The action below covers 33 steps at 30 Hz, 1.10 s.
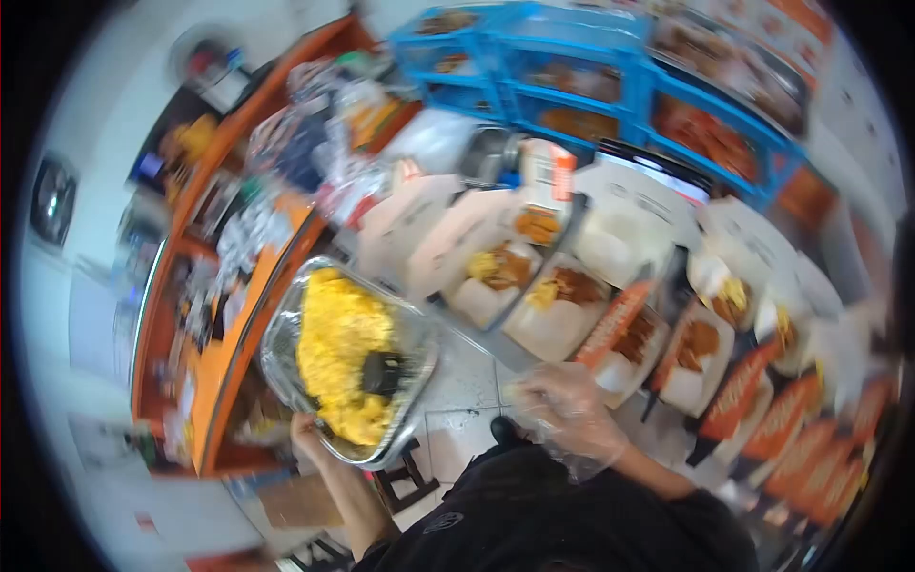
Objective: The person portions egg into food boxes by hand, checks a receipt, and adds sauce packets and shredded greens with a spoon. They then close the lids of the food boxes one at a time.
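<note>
My left hand (307, 439) grips the near-left rim of a clear rectangular tray (425, 345), its fingers mostly hidden under the edge. Heaped in the tray is yellow, crumbly food (341, 343) that looks like scrambled egg. A small black object (382, 373) rests on the right side of the heap. My right hand (572, 418), in a loose clear plastic glove, hovers at the counter's near edge, fingers bent and smeared by motion. Closest to it are an open food box (624, 355) with brown food and a box with an orange printed flap (615, 324).
Several open paper boxes with rice, brown and yellow food line the counter, such as one box (558, 310). Blue shelves (572, 81) with food trays stand behind. At left is an orange shelf unit (253, 324) with plastic bags. A stool (410, 477) stands below the tray.
</note>
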{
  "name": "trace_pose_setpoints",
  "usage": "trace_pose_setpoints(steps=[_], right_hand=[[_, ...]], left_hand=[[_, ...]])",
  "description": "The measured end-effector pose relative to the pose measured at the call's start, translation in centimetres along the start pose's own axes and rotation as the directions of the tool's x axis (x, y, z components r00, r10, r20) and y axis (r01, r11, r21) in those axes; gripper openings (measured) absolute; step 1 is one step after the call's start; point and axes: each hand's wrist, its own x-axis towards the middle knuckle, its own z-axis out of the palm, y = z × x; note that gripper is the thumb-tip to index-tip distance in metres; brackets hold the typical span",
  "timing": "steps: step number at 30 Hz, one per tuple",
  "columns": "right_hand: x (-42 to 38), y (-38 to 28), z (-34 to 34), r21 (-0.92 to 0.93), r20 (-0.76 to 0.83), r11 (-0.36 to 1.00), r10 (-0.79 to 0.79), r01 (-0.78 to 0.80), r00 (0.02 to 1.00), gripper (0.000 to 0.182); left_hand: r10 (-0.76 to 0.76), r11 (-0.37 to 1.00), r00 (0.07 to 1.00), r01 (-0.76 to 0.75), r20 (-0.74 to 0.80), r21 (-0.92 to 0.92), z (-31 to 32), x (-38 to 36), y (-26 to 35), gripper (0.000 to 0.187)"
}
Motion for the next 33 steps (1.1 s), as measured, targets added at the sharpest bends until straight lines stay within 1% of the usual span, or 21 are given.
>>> trace_pose_setpoints(steps=[1, 5, 7, 9, 11, 12, 14, 16, 17, 19, 20, 21, 22, 23, 25, 26, 27, 29, 30, 32, 33], right_hand=[[-0.1, -0.7, -0.5, -0.003, -0.049, 1.000, 0.004, -0.004, 0.999, 0.009], [-1.1, -2.6, -0.7, -0.115, -0.091, 0.991, 0.064, -0.074, 0.994, 0.011], [-3.1, -2.2, -0.2, 0.054, -0.123, 0.939, 0.343, -0.339, 0.931, 0.020], [-4.3, -3.4, -0.9, 0.148, -0.115, 0.922, 0.375, -0.357, 0.920, 0.034], [-4.7, -5.6, -2.6, -0.371, -0.016, 0.876, 0.326, -0.308, 0.945, 0.046], [-5.8, -6.0, -4.3, -0.384, -0.077, 0.862, 0.329, -0.333, 0.941, 0.046], [-7.6, -8.3, -6.7, -0.306, 0.048, 0.899, 0.343, -0.313, 0.938, 0.049], [-10.1, -7.8, -8.9, -0.201, -0.040, 0.942, 0.267, -0.270, 0.963, 0.047], [-10.5, -10.4, -9.2, -0.241, -0.123, 0.923, 0.276, -0.298, 0.953, 0.047], [-10.6, -15.7, -11.9, -0.388, 0.075, 0.824, 0.475, -0.413, 0.877, 0.043], [-11.5, -16.1, -13.3, -0.391, 0.034, 0.810, 0.488, -0.438, 0.872, 0.043], [-12.8, -15.0, -14.8, -0.561, 0.104, 0.781, 0.393, -0.273, 0.914, 0.042], [-13.6, -14.6, -16.8, -0.700, 0.202, 0.709, 0.310, -0.084, 0.929, 0.043], [-13.8, -15.7, -18.4, -0.706, 0.190, 0.702, 0.311, -0.091, 0.931, 0.043], [-20.4, -15.5, -20.7, -0.532, -0.053, 0.746, 0.443, -0.401, 0.895, 0.042], [-21.3, -16.7, -21.3, -0.469, -0.224, 0.746, 0.419, -0.474, 0.880, 0.029], [-21.9, -17.4, -23.4, -0.481, -0.216, 0.753, 0.395, -0.450, 0.893, 0.029], [-22.1, -18.4, -27.5, -0.316, -0.335, 0.650, 0.605, -0.691, 0.722, 0.030], [-22.0, -18.9, -29.5, -0.326, -0.328, 0.664, 0.589, -0.673, 0.739, 0.030], [-21.6, -19.6, -33.4, -0.660, -0.426, 0.444, 0.445, -0.607, 0.788, 0.032], [-20.9, -19.2, -35.4, -0.668, -0.416, 0.452, 0.432, -0.591, 0.800, 0.032]], left_hand=[[-0.042, 0.987, 0.999, 0.041, -0.005, -0.157, -0.9, -1.3, -0.9, 0.047], [-0.133, 0.955, 0.977, 0.082, -0.166, -0.285, 0.9, -7.5, -1.1, 0.048], [-0.142, 0.942, 0.977, 0.083, -0.162, -0.324, 0.7, -9.4, -1.6, 0.047], [-0.169, 0.951, 0.978, 0.130, -0.119, -0.282, -0.4, -11.0, -2.1, 0.047], [-0.238, 0.923, 0.971, 0.227, 0.003, -0.310, -0.9, -12.4, -3.6, 0.046], [-0.228, 0.926, 0.973, 0.227, 0.032, -0.302, 0.0, -13.9, -4.8, 0.047], [-0.262, 0.914, 0.953, 0.295, 0.150, -0.278, 2.6, -15.5, -6.0, 0.048], [-0.326, 0.860, 0.872, 0.434, 0.365, -0.269, 6.1, -17.7, -6.4, 0.054], [-0.329, 0.815, 0.808, 0.504, 0.488, -0.287, 6.7, -18.7, -5.9, 0.056], [-0.372, 0.767, 0.729, 0.590, 0.574, -0.252, 9.0, -19.7, -6.3, 0.060], [-0.433, 0.727, 0.665, 0.657, 0.609, -0.200, 10.1, -20.1, -6.1, 0.059], [-0.481, 0.690, 0.605, 0.707, 0.635, -0.151, 11.0, -20.5, -5.7, 0.059], [-0.496, 0.698, 0.600, 0.706, 0.628, -0.123, 13.5, -21.6, -5.5, 0.059], [-0.512, 0.694, 0.563, 0.717, 0.648, -0.075, 15.8, -22.2, -5.4, 0.059], [-0.509, 0.745, 0.545, 0.667, 0.667, 0.023, 17.5, -27.9, -7.8, 0.056], [-0.502, 0.774, 0.539, 0.628, 0.677, 0.074, 19.1, -28.7, -8.4, 0.054], [-0.491, 0.806, 0.539, 0.578, 0.685, 0.123, 21.1, -29.6, -9.3, 0.051], [-0.455, 0.864, 0.585, 0.472, 0.671, 0.175, 25.0, -31.1, -10.5, 0.048], [-0.404, 0.885, 0.614, 0.450, 0.678, 0.118, 27.0, -31.9, -11.1, 0.049], [-0.344, 0.904, 0.652, 0.424, 0.675, 0.052, 29.7, -32.4, -12.4, 0.049], [-0.253, 0.939, 0.635, 0.342, 0.730, 0.028, 30.4, -32.0, -13.2, 0.050]])
